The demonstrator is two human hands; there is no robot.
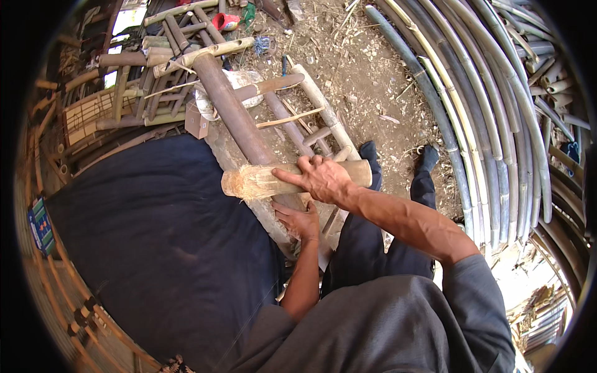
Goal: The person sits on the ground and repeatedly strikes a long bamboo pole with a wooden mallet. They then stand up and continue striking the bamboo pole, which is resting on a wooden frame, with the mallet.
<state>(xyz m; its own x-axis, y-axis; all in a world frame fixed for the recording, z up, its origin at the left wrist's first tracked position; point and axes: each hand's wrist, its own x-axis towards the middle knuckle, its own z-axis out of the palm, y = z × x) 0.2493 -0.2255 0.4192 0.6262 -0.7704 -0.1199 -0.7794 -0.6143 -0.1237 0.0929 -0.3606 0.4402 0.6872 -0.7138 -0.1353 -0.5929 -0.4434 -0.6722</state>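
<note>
A thick bamboo-like log (264, 182) lies crosswise in front of me, its left end pale and frayed. My right hand (323, 179) is closed over its right half from above, with the index finger stretched along it. Under the log, a brown bamboo pole (233, 112) runs away to the far left as part of a jointed bamboo frame. My left hand (300, 221) is closed around the near end of that pole, just below the log; its fingertips are partly hidden. A pale bamboo rail (326, 115) forms the frame's right side.
Long curved bamboo poles (460, 93) are stacked along the right. More bamboo frames (168, 68) crowd the far left, near a red cup (226, 22) and a small cardboard box (196, 120). Dark cloth (155, 242) covers the left side. Shavings litter the dirt floor (367, 81).
</note>
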